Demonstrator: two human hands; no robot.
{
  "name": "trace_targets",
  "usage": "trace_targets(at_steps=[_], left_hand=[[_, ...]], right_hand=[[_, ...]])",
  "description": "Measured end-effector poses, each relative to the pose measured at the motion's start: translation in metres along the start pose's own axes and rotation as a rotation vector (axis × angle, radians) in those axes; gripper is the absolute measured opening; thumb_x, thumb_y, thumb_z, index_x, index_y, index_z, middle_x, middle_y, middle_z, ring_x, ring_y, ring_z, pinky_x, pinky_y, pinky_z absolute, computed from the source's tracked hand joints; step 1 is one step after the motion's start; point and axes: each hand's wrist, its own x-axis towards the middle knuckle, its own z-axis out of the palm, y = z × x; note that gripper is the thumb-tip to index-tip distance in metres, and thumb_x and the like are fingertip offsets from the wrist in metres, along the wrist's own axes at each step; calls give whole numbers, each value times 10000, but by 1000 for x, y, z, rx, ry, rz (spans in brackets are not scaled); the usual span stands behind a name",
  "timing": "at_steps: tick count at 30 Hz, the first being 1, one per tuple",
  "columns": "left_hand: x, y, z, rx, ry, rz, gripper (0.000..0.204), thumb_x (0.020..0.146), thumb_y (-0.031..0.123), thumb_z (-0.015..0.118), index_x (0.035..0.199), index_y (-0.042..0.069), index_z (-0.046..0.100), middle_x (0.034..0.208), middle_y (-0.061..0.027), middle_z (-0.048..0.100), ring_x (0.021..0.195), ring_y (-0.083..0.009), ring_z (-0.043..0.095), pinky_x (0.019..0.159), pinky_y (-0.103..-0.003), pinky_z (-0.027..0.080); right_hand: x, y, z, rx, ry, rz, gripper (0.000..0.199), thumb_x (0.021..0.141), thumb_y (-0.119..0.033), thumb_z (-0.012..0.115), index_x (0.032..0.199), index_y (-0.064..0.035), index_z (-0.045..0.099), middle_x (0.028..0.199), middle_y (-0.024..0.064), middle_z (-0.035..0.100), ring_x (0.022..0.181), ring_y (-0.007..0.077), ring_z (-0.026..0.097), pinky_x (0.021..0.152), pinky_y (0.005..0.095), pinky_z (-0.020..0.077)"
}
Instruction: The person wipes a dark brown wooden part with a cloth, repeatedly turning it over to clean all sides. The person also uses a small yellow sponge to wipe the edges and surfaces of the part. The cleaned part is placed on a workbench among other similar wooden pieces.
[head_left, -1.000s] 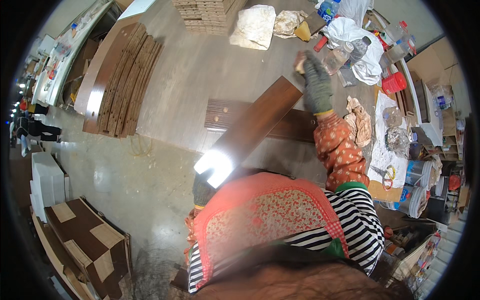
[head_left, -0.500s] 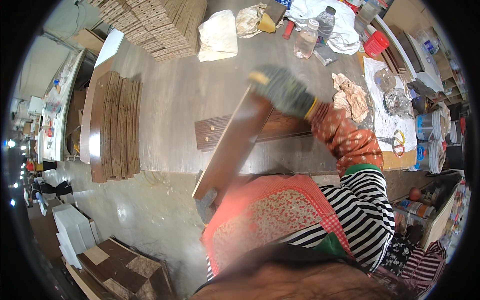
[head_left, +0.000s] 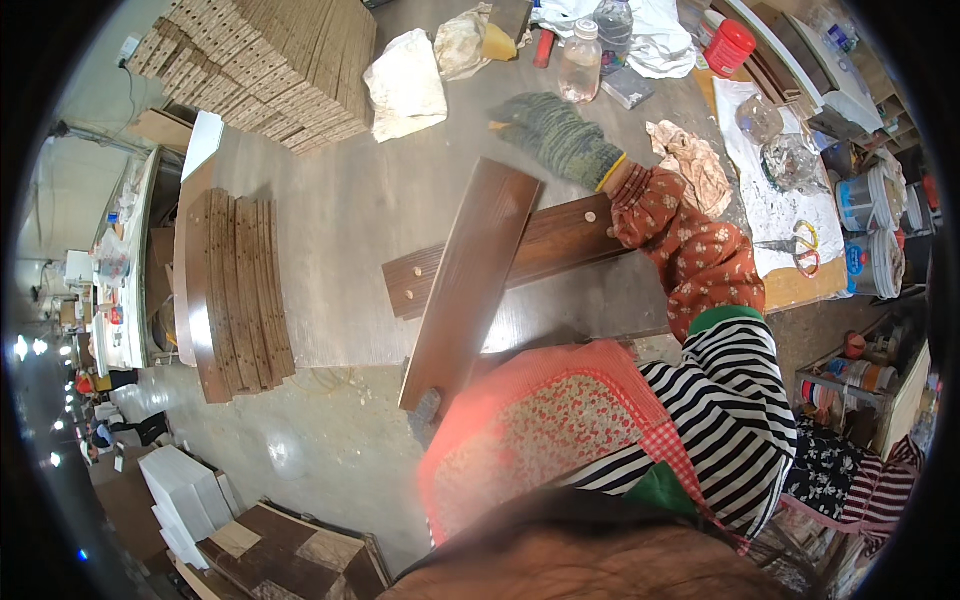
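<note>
- We see the workbench (head_left: 330,215) filling the middle of the view; at its 9 o'clock side lies a row of dark boards (head_left: 238,290), and at 11 o'clock stands a tall stack of pale drilled panels (head_left: 270,60).
- We hold a long dark plank (head_left: 470,285) that runs from 6 o'clock up toward 1 o'clock, tilted over a second dowelled board (head_left: 545,250) lying flat on the bench.
- Our right hand (head_left: 555,135), in a grey knit glove, rests at the plank's far end near 12 o'clock, fingers curled; we cannot tell how firmly it grips.
- Our left hand (head_left: 425,408) shows only as a dark glove tip under the plank's near end; we cannot tell whether it is closed.
- As for containers, a clear plastic bottle (head_left: 580,62) at 12 o'clock looks nearly empty, a red-capped jar (head_left: 728,45) stands at 1 o'clock with contents we cannot make out, and buckets (head_left: 865,225) sit at 3 o'clock.
- Compared with half a second ago, the plank sits lower and flatter on the bench, and the gloved right hand has moved further out past its end.
</note>
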Motion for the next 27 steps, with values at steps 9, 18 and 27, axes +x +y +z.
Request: trace_targets(at_steps=[9, 18, 27], left_hand=[[2, -3, -10, -16, 32, -20, 438, 966, 225, 658, 1319, -17, 566, 1216, -153, 637, 1075, -256, 646, 887, -383, 560], [10, -8, -26, -54, 45, -29, 434, 970, 234, 655, 1314, -16, 565, 1212, -157, 637, 1061, -257, 651, 860, -378, 571], [15, 7, -1, -19, 88, 104, 439, 968, 177, 646, 1326, -56, 542, 1245, -182, 631, 1093, -294, 661, 902, -412, 590]], right_hand=[[-78, 3, -15, -173, -256, -200, 376, 899, -236, 683, 1260, -132, 673, 1338, 100, 641, 1274, 328, 554, 1062, 443, 456], [-79, -15, 4, -77, 59, -83, 303, 947, -186, 665, 1238, -101, 686, 1329, 124, 640, 1276, 342, 556, 1070, 474, 434], [-90, -145, 12, 100, 86, -392, 270, 908, -196, 630, 1156, -93, 658, 1123, 77, 656, 1022, 276, 646, 820, 419, 557]])
